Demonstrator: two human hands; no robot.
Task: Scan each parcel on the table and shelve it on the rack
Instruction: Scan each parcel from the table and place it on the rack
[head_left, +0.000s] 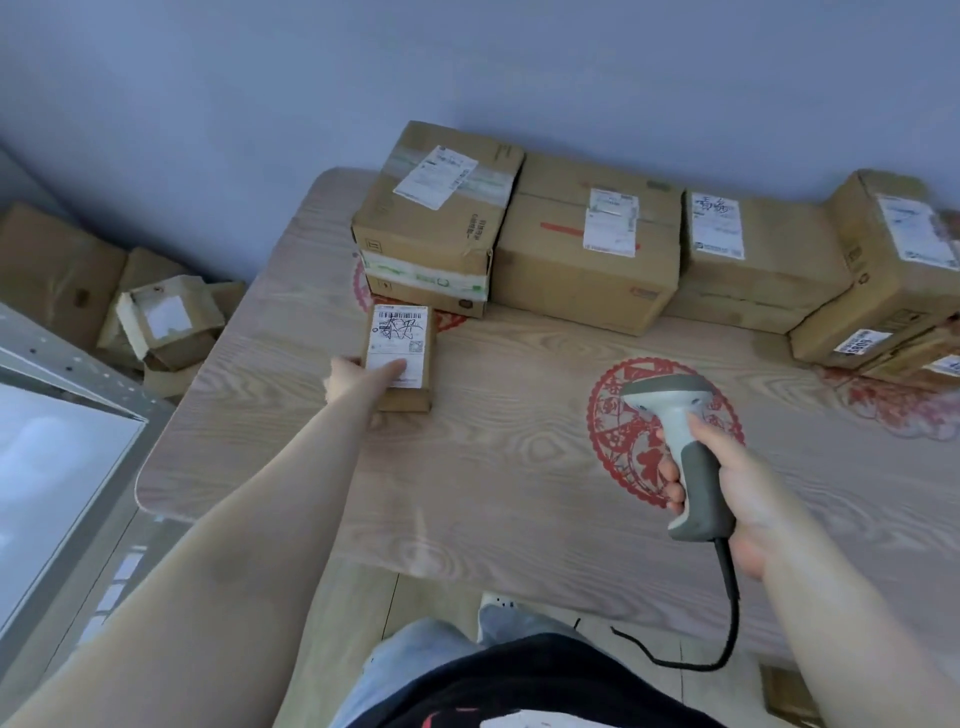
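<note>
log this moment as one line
left hand: grips small parcel | right hand: holds scanner | stage: pre-scan

Right-edge parcels (904, 270) cut off; left hand (358, 376) fingertips hidden behind small parcel (401, 358).

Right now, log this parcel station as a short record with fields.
left hand: grips the small parcel, label up, on the table
right hand: holds the scanner above the table, apart from that parcel
waiting: a row of larger boxes along the table's far edge
rack: metal shelf at left
</note>
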